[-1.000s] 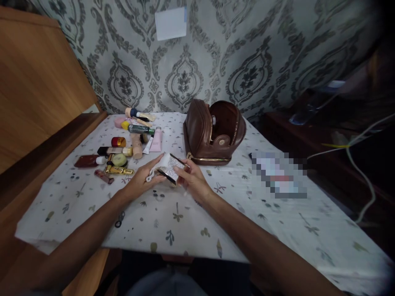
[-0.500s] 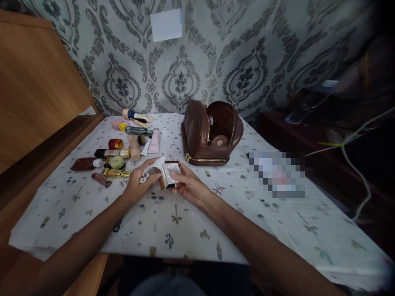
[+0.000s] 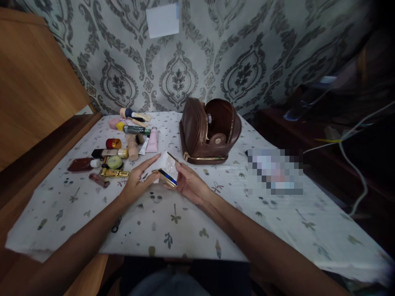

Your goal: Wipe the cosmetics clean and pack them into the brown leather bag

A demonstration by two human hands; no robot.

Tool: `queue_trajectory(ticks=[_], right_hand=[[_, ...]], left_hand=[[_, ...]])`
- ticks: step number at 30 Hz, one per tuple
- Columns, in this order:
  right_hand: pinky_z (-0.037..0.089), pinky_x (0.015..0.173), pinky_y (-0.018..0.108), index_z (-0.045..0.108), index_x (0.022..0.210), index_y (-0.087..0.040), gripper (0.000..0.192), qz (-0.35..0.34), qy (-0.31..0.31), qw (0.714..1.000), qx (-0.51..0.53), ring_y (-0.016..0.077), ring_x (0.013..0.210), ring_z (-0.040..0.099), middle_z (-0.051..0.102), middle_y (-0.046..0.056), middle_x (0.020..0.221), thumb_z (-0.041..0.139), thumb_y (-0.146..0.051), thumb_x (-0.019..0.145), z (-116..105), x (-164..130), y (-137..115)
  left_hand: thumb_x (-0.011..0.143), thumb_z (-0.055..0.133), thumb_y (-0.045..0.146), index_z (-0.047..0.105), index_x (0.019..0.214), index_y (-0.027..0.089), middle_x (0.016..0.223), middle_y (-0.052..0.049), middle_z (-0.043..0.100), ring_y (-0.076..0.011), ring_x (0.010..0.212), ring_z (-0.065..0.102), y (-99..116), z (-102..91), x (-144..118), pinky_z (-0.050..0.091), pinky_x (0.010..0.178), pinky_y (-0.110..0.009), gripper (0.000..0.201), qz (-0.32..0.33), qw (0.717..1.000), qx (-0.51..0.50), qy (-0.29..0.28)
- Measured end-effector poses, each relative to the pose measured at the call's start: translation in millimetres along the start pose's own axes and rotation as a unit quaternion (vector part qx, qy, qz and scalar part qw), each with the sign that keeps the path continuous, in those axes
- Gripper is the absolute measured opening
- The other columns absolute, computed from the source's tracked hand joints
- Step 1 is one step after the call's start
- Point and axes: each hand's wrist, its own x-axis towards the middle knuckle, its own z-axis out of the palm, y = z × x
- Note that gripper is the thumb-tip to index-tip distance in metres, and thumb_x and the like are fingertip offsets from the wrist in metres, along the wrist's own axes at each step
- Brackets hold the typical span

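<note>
My right hand (image 3: pixel 191 185) grips a small glittery compact case (image 3: pixel 169 169) with a gold edge, tilted above the table. My left hand (image 3: pixel 138 181) presses a white cloth (image 3: pixel 162 157) against the case's upper left side, fingers stretched along it. Both hands meet over the middle of the table (image 3: pixel 185 222), which wears a white cloth with small leaf prints. Just behind the hands a brown leather pouch (image 3: pixel 210 131) stands unzipped, its inside showing.
Several cosmetics lie at the back left: a red-capped jar (image 3: pixel 113 143), a pink tube (image 3: pixel 153 140), a green-black tube (image 3: pixel 135 130), brushes (image 3: pixel 135 115), a dark red bottle (image 3: pixel 80 164). A blurred flat object (image 3: pixel 274 170) lies right. Wooden panel left, white cables far right.
The compact has been turned in my right hand from lying flat to tilted on edge. My left hand with the white cloth has slid over its top. Both hands drifted slightly left.
</note>
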Motion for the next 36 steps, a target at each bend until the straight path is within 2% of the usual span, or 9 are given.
queue_trajectory(ticks=[2,4,9,12,15,19,22,32,36], right_hand=[[0.051,0.057,0.023,0.055,0.086,-0.021,0.037,-0.016,-0.007,1.000,-0.011,0.0114,0.063,0.062,0.067,-0.004,0.075,0.084,-0.038,0.071,-1.9,0.3,-0.3],[0.045,0.052,0.019,0.054,0.079,-0.019,0.043,-0.026,-0.012,0.999,-0.018,0.0088,0.060,0.058,0.064,-0.004,0.069,0.089,-0.038,0.064,-3.1,0.5,-0.5],[0.039,0.047,0.016,0.062,0.092,-0.018,0.044,-0.020,-0.030,0.999,-0.038,0.0071,0.057,0.057,0.065,-0.003,0.069,0.090,-0.033,0.061,-4.2,1.6,0.9],[0.046,0.050,0.017,0.063,0.105,-0.020,0.049,-0.016,-0.041,0.999,-0.032,0.0083,0.060,0.060,0.068,-0.002,0.074,0.088,-0.030,0.064,-5.0,2.9,2.8],[0.053,0.056,0.017,0.060,0.116,-0.025,0.055,-0.023,-0.029,0.999,-0.007,0.0079,0.063,0.062,0.068,-0.003,0.078,0.086,-0.024,0.068,-5.6,3.4,3.6],[0.058,0.062,0.018,0.055,0.124,-0.028,0.061,-0.028,-0.013,0.999,0.009,0.0077,0.064,0.064,0.067,-0.005,0.080,0.084,-0.021,0.071,-5.3,3.1,2.9],[0.059,0.062,0.018,0.058,0.118,-0.027,0.055,-0.038,-0.025,0.999,-0.001,0.0078,0.066,0.065,0.068,-0.005,0.083,0.085,-0.023,0.070,-4.8,2.9,2.6],[0.055,0.060,0.022,0.045,0.128,-0.024,0.072,-0.071,-0.033,0.992,-0.104,0.0143,0.069,0.070,0.072,0.000,0.080,0.085,-0.025,0.067,-6.3,0.6,-2.4],[0.045,0.046,0.022,0.046,0.115,-0.021,0.066,-0.074,0.011,0.977,-0.202,0.0150,0.057,0.063,0.067,-0.001,0.069,0.087,-0.031,0.063,-12.6,4.1,-4.2]], left_hand=[[0.081,0.068,0.048,0.066,0.126,0.019,0.103,-0.007,0.073,-0.0198,0.084,0.068,-1.1,-0.1,0.5,0.057,0.070,-0.028,0.053,-0.064,0.996,-0.039,0.044],[0.077,0.071,0.049,0.071,0.117,0.020,0.083,-0.002,0.070,-0.0113,0.058,0.057,-3.3,0.9,1.4,0.048,0.048,-0.020,0.050,-0.112,0.986,-0.081,0.091],[0.075,0.072,0.047,0.073,0.105,0.020,0.077,0.001,0.063,-0.0054,0.048,0.043,-1.8,4.0,2.9,0.038,0.040,-0.016,0.041,-0.123,0.976,-0.111,0.142],[0.081,0.067,0.050,0.071,0.112,0.021,0.090,-0.003,0.068,-0.0097,0.058,0.055,0.1,3.4,2.4,0.044,0.046,-0.019,0.043,-0.111,0.983,-0.071,0.130],[0.080,0.066,0.056,0.062,0.130,0.022,0.124,-0.009,0.066,-0.0239,0.103,0.065,-4.6,2.4,2.4,0.056,0.083,-0.033,0.060,-0.034,0.996,-0.024,0.074],[0.067,0.078,0.060,0.035,0.152,0.020,0.154,-0.015,0.042,-0.0353,0.139,0.041,-16.3,4.2,3.3,0.032,0.116,-0.049,0.104,0.056,0.998,0.013,0.008],[0.074,0.076,0.054,0.031,0.153,0.022,0.153,-0.015,0.043,-0.0336,0.140,0.041,-17.7,5.9,3.1,0.033,0.115,-0.048,0.097,0.063,0.997,0.052,0.003],[0.086,0.063,0.049,0.064,0.122,0.018,0.122,-0.009,0.070,-0.0268,0.111,0.064,-3.0,2.7,1.8,0.048,0.100,-0.041,0.048,0.025,0.991,0.113,0.070],[0.087,0.061,0.047,0.066,0.110,0.018,0.110,-0.007,0.073,-0.0244,0.102,0.066,-2.9,0.3,2.9,0.051,0.092,-0.035,0.038,0.012,0.990,0.130,0.056]])
